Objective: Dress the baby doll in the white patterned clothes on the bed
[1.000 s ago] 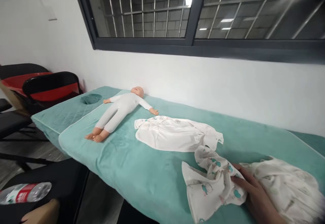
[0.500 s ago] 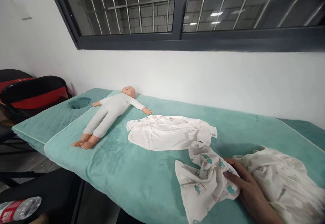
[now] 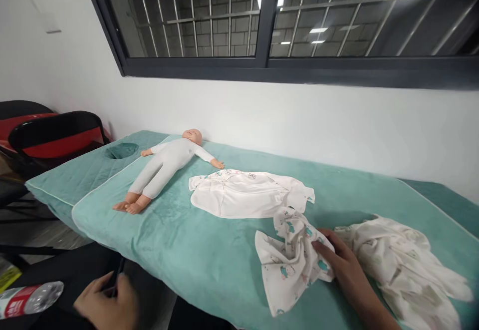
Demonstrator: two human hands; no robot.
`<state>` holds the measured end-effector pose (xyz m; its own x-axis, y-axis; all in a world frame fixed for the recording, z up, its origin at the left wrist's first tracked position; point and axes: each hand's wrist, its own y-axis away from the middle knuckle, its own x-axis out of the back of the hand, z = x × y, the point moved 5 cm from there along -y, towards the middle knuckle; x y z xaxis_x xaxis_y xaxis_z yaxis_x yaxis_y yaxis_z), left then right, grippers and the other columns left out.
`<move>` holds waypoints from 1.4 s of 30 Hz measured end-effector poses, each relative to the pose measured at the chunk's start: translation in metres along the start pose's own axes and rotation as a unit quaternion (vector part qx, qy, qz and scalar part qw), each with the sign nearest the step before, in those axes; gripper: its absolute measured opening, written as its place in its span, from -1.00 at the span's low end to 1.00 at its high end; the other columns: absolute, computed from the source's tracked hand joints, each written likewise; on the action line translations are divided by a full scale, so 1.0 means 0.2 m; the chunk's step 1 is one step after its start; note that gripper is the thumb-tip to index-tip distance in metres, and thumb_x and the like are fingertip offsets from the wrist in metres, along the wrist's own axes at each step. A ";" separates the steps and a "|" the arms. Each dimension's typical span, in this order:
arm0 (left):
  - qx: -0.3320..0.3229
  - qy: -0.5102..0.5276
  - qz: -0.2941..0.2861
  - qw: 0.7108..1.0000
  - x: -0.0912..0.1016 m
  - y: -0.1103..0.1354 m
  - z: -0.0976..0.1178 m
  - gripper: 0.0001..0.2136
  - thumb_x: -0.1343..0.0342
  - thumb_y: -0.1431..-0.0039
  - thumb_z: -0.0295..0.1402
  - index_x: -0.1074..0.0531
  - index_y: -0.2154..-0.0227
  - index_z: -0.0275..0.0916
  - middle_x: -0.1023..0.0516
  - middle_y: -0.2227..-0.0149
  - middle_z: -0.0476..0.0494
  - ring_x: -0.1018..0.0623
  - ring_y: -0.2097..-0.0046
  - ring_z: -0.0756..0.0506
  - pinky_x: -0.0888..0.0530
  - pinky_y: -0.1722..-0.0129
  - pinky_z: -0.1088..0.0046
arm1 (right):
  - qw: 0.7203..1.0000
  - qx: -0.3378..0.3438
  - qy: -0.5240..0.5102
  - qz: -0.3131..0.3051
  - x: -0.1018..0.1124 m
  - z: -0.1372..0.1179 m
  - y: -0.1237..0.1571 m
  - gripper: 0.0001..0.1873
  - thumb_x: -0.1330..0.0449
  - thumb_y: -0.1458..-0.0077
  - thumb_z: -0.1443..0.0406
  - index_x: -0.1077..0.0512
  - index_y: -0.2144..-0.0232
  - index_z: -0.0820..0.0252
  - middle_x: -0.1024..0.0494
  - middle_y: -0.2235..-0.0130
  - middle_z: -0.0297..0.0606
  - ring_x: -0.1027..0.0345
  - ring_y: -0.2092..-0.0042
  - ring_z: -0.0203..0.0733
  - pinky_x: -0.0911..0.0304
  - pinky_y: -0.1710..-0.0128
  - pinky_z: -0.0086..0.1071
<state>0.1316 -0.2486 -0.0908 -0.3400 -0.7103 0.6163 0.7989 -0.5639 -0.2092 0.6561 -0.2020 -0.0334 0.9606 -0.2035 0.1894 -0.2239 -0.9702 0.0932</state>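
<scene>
My right hand (image 3: 342, 260) is closed on the edge of a crumpled white cloth garment (image 3: 288, 265) with a green and pink print, at the front right of the bed. Beyond it a white baby shirt (image 3: 243, 195) with printed trim lies spread flat. My left hand (image 3: 110, 300) is low at the left, over a black chair seat, fingers curled; a dark, thin thing shows at its fingers, too blurred to name. A baby doll (image 3: 168, 163) in a white bodysuit lies on its back at the far left, arms spread.
A teal plush cover (image 3: 179, 250) with a round hole at its left end lies over the bed. At right sits a heap of white cloth (image 3: 396, 265). A red-labelled plastic bottle (image 3: 32, 297) lies on the black chair (image 3: 71, 280). Wall and barred window (image 3: 194, 20) stand behind.
My left hand has come into view from the bottom left, over the chair. My right hand still grips the printed garment, shifted slightly left. The view has tilted a little.
</scene>
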 end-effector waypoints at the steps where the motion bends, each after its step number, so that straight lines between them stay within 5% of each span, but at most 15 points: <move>1: -0.025 0.029 0.029 0.999 -0.03 0.05 0.08 -0.58 0.08 -0.07 -0.07 -0.37 0.02 -0.02 -0.42 0.00 -0.14 -0.35 -0.15 -0.35 -0.33 -0.15 -0.03 | 1.000 0.005 -0.005 -0.002 -0.03 -0.03 0.00 -0.64 -0.28 0.01 0.05 -0.48 0.18 0.06 -0.54 0.24 -0.28 -0.39 0.22 -0.08 -0.30 0.29 -0.36; 2: -0.065 0.068 0.022 0.995 -0.08 0.11 0.18 -0.58 0.04 -0.06 -0.05 -0.37 0.07 -0.12 -0.40 -0.02 -0.22 -0.37 -0.13 -0.34 -0.35 -0.15 0.02 | 1.000 0.009 -0.017 -0.003 -0.07 -0.05 0.00 -0.66 -0.27 -0.01 0.05 -0.47 0.20 0.07 -0.53 0.27 -0.30 -0.37 0.26 -0.11 -0.29 0.32 -0.37; 4: -0.137 0.151 -0.154 0.967 -0.25 0.25 0.44 -0.67 0.01 -0.11 -0.08 -0.37 0.15 -0.14 -0.41 0.00 -0.21 -0.43 -0.06 -0.27 -0.40 -0.10 0.11 | 0.998 0.018 -0.054 0.003 -0.17 -0.13 -0.01 -0.68 -0.24 -0.03 0.04 -0.45 0.22 0.08 -0.50 0.34 -0.33 -0.34 0.34 -0.16 -0.26 0.38 -0.38; 7: -0.193 0.249 -0.452 0.835 -0.44 0.52 0.82 -0.44 -0.21 -0.03 -0.14 -0.27 -0.11 -0.11 -0.31 -0.18 -0.24 -0.36 -0.18 -0.25 -0.37 -0.13 0.21 | 0.990 0.045 -0.136 0.011 -0.33 -0.26 -0.03 -0.67 -0.22 -0.05 0.04 -0.42 0.21 0.08 -0.50 0.33 -0.33 -0.34 0.37 -0.17 -0.26 0.39 -0.36; 10: -0.209 0.310 -0.586 0.719 -0.51 0.68 1.08 -0.22 -0.33 0.05 -0.23 -0.13 -0.24 -0.09 -0.28 -0.24 -0.23 -0.35 -0.21 -0.26 -0.33 -0.17 0.20 | 0.978 0.084 -0.185 -0.040 -0.50 -0.35 -0.07 -0.66 -0.21 -0.08 0.05 -0.39 0.16 0.08 -0.52 0.22 -0.28 -0.38 0.28 -0.15 -0.30 0.29 -0.32; 12: -0.211 0.325 -0.584 0.713 -0.53 0.66 1.16 -0.43 -0.25 -0.03 -0.29 -0.28 -0.14 -0.14 -0.43 -0.13 -0.20 -0.43 -0.13 -0.24 -0.35 -0.14 0.20 | 0.981 0.113 -0.136 -0.084 -0.56 -0.36 -0.10 -0.68 -0.21 -0.09 0.06 -0.40 0.20 0.11 -0.51 0.23 -0.27 -0.38 0.23 -0.14 -0.30 0.23 -0.30; 16: -0.229 0.239 -0.439 0.835 -0.59 0.34 1.20 -0.73 -0.07 -0.10 -0.39 -0.43 0.11 -0.21 -0.55 0.06 -0.17 -0.49 -0.01 -0.23 -0.39 -0.05 0.25 | 0.985 0.154 0.023 -0.071 -0.49 -0.30 -0.18 -0.69 -0.18 -0.12 0.04 -0.40 0.24 0.13 -0.49 0.28 -0.29 -0.38 0.25 -0.18 -0.31 0.18 -0.27; 19: -0.297 0.072 -0.319 0.897 -0.66 0.07 1.22 -0.73 0.00 -0.13 -0.40 -0.40 0.10 -0.24 -0.44 -0.09 -0.26 -0.37 -0.15 -0.27 -0.29 -0.14 0.22 | 0.979 0.181 0.094 -0.003 -0.33 -0.27 -0.30 -0.66 -0.15 -0.12 0.05 -0.37 0.14 0.11 -0.51 0.17 -0.20 -0.40 0.14 -0.11 -0.31 0.09 -0.21; 21: -0.306 0.020 -0.297 0.905 -0.73 -0.04 1.22 -0.73 -0.08 -0.07 -0.40 -0.40 0.13 -0.28 -0.30 -0.20 -0.38 -0.22 -0.26 -0.36 -0.14 -0.23 0.11 | 0.962 0.205 0.167 0.061 -0.24 -0.26 -0.40 -0.59 -0.14 -0.10 0.06 -0.34 0.05 0.10 -0.48 0.00 -0.13 -0.34 -0.04 -0.02 -0.23 -0.05 -0.11; 24: -0.285 -0.003 -0.315 0.905 -0.83 -0.09 1.19 -0.72 -0.23 0.07 -0.37 -0.41 0.24 -0.30 -0.34 -0.15 -0.49 -0.21 -0.25 -0.46 -0.04 -0.23 -0.06 | 0.938 0.184 0.248 0.155 -0.13 -0.22 -0.55 -0.46 -0.23 0.05 0.07 -0.34 0.02 0.17 -0.38 -0.13 -0.03 -0.15 -0.21 0.12 0.00 -0.21 0.01; 29: -0.239 0.018 -0.336 0.911 -0.89 -0.03 1.19 -0.84 -0.17 0.04 -0.43 -0.39 0.33 -0.26 -0.50 0.08 -0.41 -0.37 -0.14 -0.43 -0.21 -0.11 0.00 | 0.954 0.134 0.217 0.159 -0.16 -0.14 -0.68 -0.68 -0.24 0.11 0.10 -0.40 0.31 0.16 -0.52 0.08 -0.03 -0.29 -0.09 0.18 -0.07 -0.13 0.02; 35: -0.182 0.173 -0.422 0.871 -0.82 0.14 1.37 -0.70 -0.12 -0.09 -0.31 -0.35 0.10 -0.26 -0.55 0.08 -0.26 -0.54 0.05 -0.24 -0.44 0.10 0.29 | 0.983 0.145 0.095 0.056 -0.48 -0.31 -0.59 -0.62 0.03 -0.14 -0.01 -0.32 0.20 0.12 -0.58 0.22 -0.19 -0.47 0.18 -0.06 -0.34 0.21 -0.24; 40: -0.144 0.449 -0.553 0.687 -0.69 0.38 1.48 -0.31 -0.32 0.04 -0.26 -0.16 -0.16 -0.17 -0.45 -0.10 -0.21 -0.48 -0.09 -0.18 -0.44 -0.03 0.35 | 0.968 0.152 -0.171 -0.106 -0.74 -0.52 -0.35 -0.53 -0.01 -0.15 -0.06 -0.32 0.07 0.11 -0.50 -0.04 -0.14 -0.42 0.01 -0.03 -0.33 0.09 -0.22; 42: -0.130 0.479 -0.539 0.680 -0.67 0.42 1.46 -0.17 -0.42 0.19 -0.29 -0.13 -0.17 -0.19 -0.43 -0.12 -0.27 -0.46 -0.11 -0.19 -0.42 -0.07 0.32 | 0.942 0.116 -0.266 -0.166 -0.78 -0.54 -0.27 -0.48 0.02 -0.17 -0.10 -0.33 0.02 0.07 -0.48 -0.06 -0.17 -0.38 -0.05 -0.01 -0.30 0.02 -0.17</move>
<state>0.3889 -0.0785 0.0302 -0.9254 0.2981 -0.2339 -0.2445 -0.9413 -0.2326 0.5001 -0.1038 0.0380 0.9316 0.1378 -0.3362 0.0854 -0.9824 -0.1662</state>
